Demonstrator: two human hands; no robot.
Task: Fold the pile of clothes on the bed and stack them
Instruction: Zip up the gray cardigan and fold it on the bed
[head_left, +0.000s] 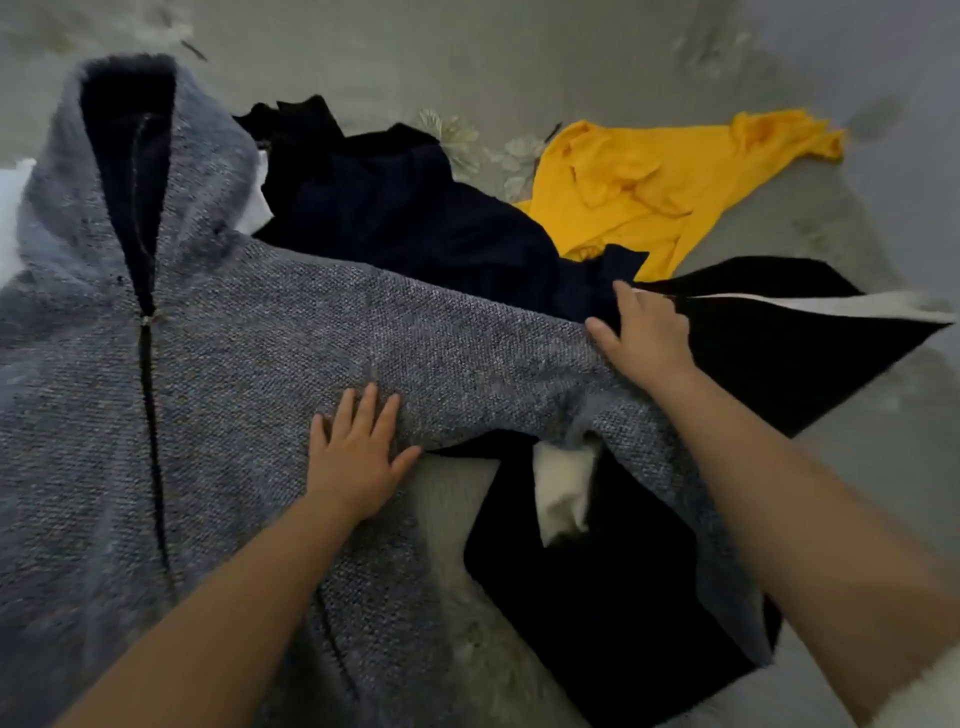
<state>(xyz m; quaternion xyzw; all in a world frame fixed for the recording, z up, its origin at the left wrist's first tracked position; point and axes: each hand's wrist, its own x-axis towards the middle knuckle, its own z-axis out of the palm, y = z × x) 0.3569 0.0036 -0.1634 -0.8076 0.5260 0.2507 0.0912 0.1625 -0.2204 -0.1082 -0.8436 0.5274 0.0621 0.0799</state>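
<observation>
The bed (571, 57), covered in a grey sheet with pale flower prints, fills the whole view. The grey-blue knitted hoodie (249, 374) is the largest garment: it lies front up across the left half, zipper closed, hood pointing to 12 o'clock, one sleeve stretched toward 3 o'clock. Under that sleeve, from centre to 5 o'clock, lies a black garment (613, 597) with a white patch showing. A dark navy garment (415, 218) is heaped just past the sleeve at 12 o'clock, touching the hoodie. Another black piece with a white stripe (779, 332) spreads out at 3 o'clock. The yellow shirt (649, 182) lies crumpled at 1 o'clock, its lower edge tucked under the navy cloth.

The left hand (358, 457) presses flat on the hoodie near the armpit, fingers spread wide, holding nothing. The right hand (644, 332) rests at the upper edge of the sleeve, fingers curled over the knit; whether it truly pinches the cloth I cannot tell.
</observation>
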